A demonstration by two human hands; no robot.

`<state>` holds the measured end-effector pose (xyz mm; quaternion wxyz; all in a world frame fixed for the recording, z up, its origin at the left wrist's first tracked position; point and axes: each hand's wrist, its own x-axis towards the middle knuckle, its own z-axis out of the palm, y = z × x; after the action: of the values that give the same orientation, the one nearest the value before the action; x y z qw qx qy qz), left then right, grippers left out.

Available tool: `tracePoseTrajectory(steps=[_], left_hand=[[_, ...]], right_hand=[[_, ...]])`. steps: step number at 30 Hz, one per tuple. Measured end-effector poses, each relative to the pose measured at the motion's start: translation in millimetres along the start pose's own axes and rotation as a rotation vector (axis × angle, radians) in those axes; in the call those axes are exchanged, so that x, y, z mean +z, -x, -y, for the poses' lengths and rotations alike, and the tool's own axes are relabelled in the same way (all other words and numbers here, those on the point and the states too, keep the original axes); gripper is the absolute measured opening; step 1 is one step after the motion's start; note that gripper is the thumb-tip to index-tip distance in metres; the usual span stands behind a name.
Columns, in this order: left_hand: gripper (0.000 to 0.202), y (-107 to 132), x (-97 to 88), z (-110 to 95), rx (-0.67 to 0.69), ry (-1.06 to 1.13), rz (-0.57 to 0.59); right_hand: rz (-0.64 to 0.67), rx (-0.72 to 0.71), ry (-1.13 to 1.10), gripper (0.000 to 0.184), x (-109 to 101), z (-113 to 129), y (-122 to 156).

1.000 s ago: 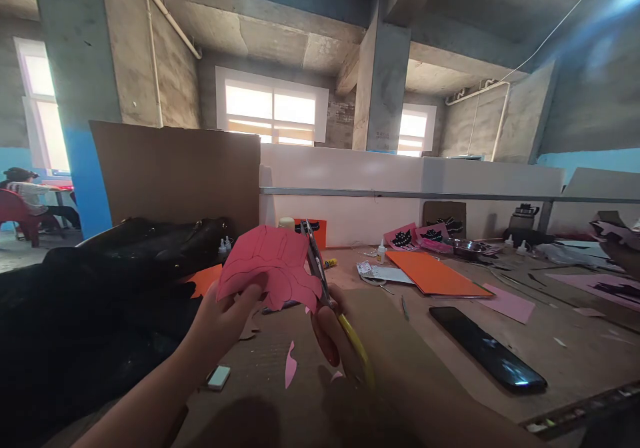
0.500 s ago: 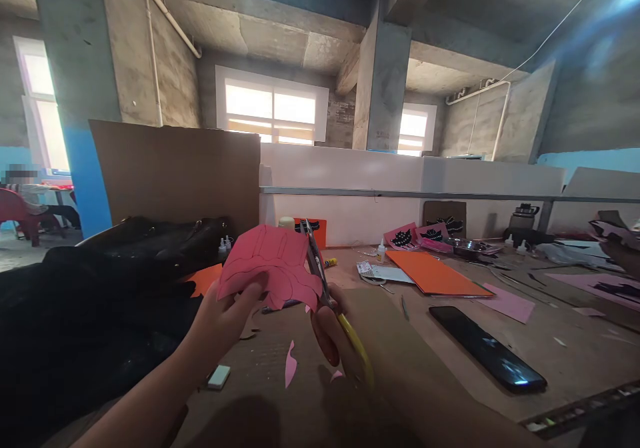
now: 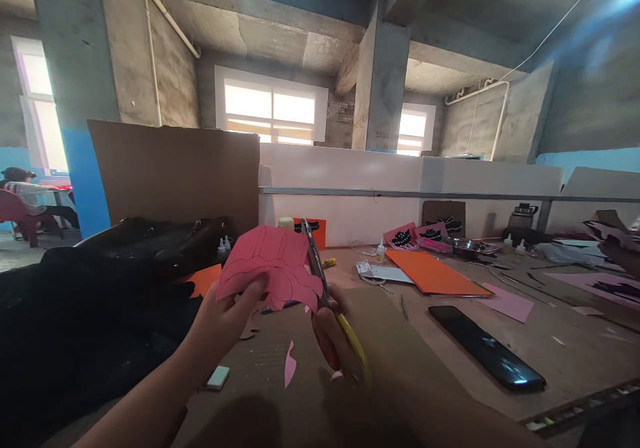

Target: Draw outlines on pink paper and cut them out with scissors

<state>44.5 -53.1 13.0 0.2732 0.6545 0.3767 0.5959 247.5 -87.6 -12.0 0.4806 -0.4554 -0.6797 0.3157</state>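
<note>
A pink sheet of paper (image 3: 270, 255) with drawn curved lines and a scalloped lower edge is pinched in my left hand (image 3: 233, 315), thumb on the near face. My right hand (image 3: 333, 335) grips scissors (image 3: 316, 261) with yellow-and-red handles. Their blades point up along the paper's right edge and look nearly closed; whether paper lies between them I cannot tell. Below the hands, a pink paper scrap (image 3: 290, 365) lies on the brown cardboard (image 3: 395, 341). A white eraser-like block (image 3: 219, 377) rests to the left.
Black bags or clothing (image 3: 100, 315) fill the left side. On the right lie a phone (image 3: 485, 348), an orange sheet (image 3: 435, 273) and a pink sheet (image 3: 505, 301). A small glue bottle (image 3: 381, 253) stands behind. At the far right is another person's hand (image 3: 617, 251).
The scissor blades have come closer together as the fingers of my right hand tightened. The paper and my left hand are almost unmoved.
</note>
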Motion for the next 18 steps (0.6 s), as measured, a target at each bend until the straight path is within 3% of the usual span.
tracePoseTrajectory(steps=[3,6,15,18], left_hand=[[0.026,0,0.4,-1,0.031,-0.02,-0.024],[0.028,-5,-1.9,0,0.025,-0.084,0.033],[0.018,-18,0.7,11,-0.121,-0.052,0.457],[0.018,-18,2.5,13,-0.175,-0.003,0.489]], right_hand=[[-0.004,0.028,-0.045,0.028,0,1,-2],[-0.016,0.049,-0.08,0.032,-1,0,-6],[-0.172,-0.076,0.057,0.043,-28,-13,-13],[-0.218,-0.085,0.093,0.043,-30,-15,-13]])
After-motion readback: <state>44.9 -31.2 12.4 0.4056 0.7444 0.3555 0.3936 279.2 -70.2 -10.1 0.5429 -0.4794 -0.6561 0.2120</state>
